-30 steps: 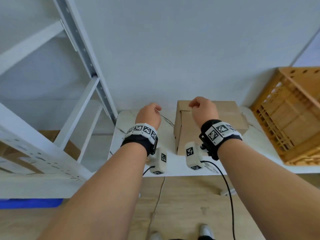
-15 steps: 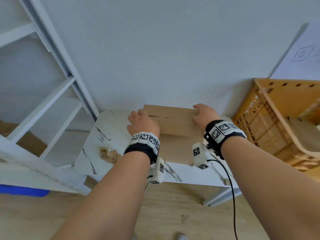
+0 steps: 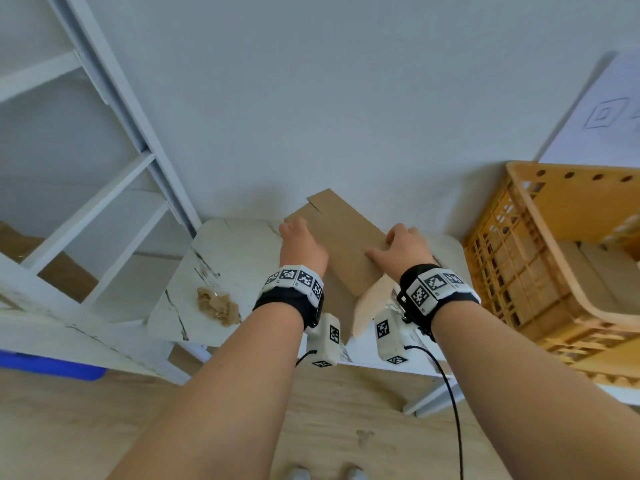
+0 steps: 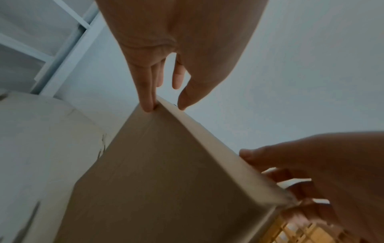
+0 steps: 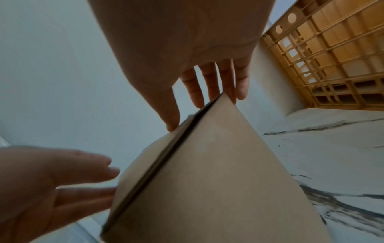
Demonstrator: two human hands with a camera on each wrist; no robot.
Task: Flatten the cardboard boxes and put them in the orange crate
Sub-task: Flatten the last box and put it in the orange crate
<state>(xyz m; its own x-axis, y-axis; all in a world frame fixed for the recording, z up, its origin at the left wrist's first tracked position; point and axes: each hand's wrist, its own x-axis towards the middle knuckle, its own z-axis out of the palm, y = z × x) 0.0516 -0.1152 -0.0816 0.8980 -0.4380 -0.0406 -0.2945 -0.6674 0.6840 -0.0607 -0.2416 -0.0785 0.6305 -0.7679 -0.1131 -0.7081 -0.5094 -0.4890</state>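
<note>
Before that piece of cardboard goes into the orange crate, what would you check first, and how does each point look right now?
1. Cardboard box flattened: ok, both wrist views show its layers pressed nearly together.
2. Left hand holding it: ok, fingers and thumb pinch the top edge.
3. Right hand holding it: ok, thumb one side, fingers the other.
4. Orange crate within reach: ok, beside the white table, on the right.
5. Room in the crate: cannot tell; cardboard already lies inside and the crate is only partly in view.
6. Crumpled brown scrap out of the way: ok, it lies on the table's left, away from the crate.
</note>
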